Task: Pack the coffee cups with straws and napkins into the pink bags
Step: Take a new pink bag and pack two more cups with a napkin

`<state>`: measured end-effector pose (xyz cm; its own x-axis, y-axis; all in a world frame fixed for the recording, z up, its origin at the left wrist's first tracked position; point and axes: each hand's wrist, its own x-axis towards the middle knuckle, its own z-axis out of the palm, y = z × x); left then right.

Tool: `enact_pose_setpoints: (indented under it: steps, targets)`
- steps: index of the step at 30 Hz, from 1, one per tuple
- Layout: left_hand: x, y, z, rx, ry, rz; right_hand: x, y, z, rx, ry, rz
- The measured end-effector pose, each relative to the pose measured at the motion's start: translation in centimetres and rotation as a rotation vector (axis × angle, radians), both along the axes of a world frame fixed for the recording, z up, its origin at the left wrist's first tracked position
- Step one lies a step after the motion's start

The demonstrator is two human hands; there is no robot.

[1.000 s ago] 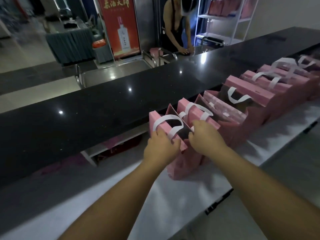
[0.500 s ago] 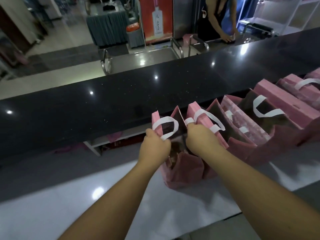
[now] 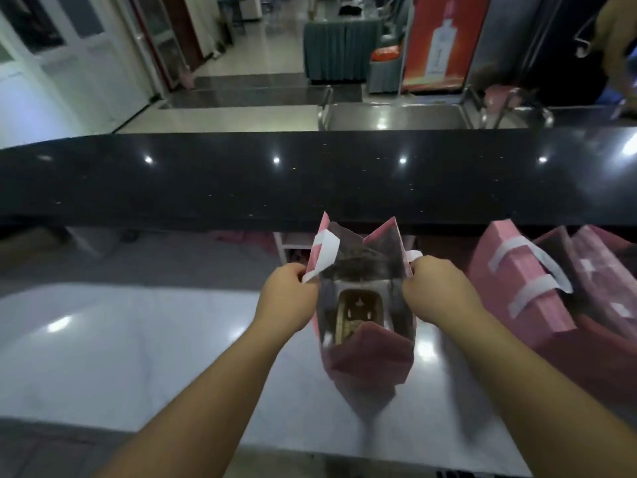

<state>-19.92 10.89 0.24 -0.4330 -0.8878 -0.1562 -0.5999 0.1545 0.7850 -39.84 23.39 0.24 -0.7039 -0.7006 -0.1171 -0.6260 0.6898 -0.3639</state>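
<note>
The left side of the pink bag (image 3: 367,353) is being gripped by the left hand (image 3: 287,300), whose curled fingers are pinching the white handle (image 3: 322,255). Between both sets of fingers, the bag's mouth is being held wide open on the white counter (image 3: 138,357). The right edge is being pinched by the right hand (image 3: 436,289). Just beyond those fingers, more pink bags (image 3: 524,281) are being kept upright.

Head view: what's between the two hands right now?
The open pink bag. The left hand and right hand grip its opposite sides, spreading the mouth; a brown insert shows inside, as the head view shows.
</note>
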Motion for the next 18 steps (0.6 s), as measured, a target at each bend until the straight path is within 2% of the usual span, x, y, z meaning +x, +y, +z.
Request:
enact_pose_setpoints:
  steps: [9, 13, 18]
  targets:
    - [23.2, -2.8, -0.7, -0.024, 0.009, 0.313, 20.7, -9.4, 0.8, 0.005, 0.037, 0.349]
    - [35.4, -2.1, -0.7, -0.043, 0.024, 0.454, 32.6, -12.1, 1.0, -0.005, 0.078, 0.513]
    - [48.7, 0.5, -1.4, -0.010, 0.150, 0.630, 45.8, -13.7, 0.7, -0.040, 0.083, 0.672]
